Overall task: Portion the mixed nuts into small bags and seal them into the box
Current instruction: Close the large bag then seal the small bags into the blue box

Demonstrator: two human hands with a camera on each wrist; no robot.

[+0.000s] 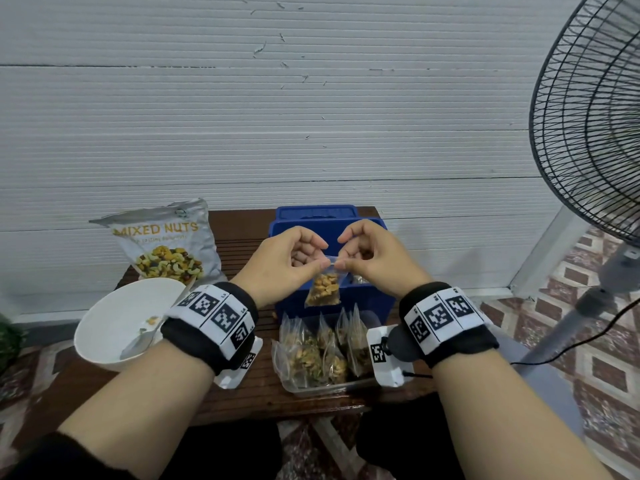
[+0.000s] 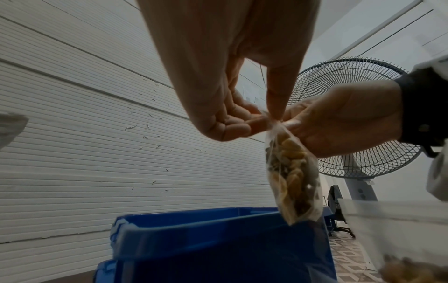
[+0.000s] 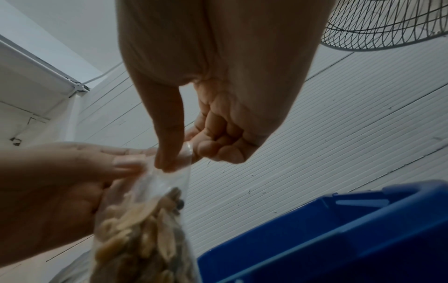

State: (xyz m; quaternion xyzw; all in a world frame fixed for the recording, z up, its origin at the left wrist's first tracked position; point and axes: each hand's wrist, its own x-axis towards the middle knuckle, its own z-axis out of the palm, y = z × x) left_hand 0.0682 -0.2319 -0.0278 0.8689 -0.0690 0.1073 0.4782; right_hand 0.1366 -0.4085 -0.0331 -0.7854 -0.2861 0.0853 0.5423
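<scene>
A small clear bag of nuts (image 1: 323,289) hangs above the near rim of the open blue box (image 1: 367,296). My left hand (image 1: 294,258) pinches the bag's top strip at its left end and my right hand (image 1: 363,254) pinches it at the right end. In the left wrist view the small bag (image 2: 290,178) dangles over the blue box (image 2: 218,239) from my left hand (image 2: 242,118). The right wrist view shows my right hand (image 3: 177,153) with thumb and fingers on the small bag (image 3: 150,220), the blue box (image 3: 339,239) below.
A clear tray (image 1: 322,388) with several filled bags stands in front of the box. A white bowl (image 1: 104,327) with a spoon (image 1: 138,342) sits at the left, the mixed nuts pouch (image 1: 166,244) behind it. A standing fan (image 1: 588,133) is at the right.
</scene>
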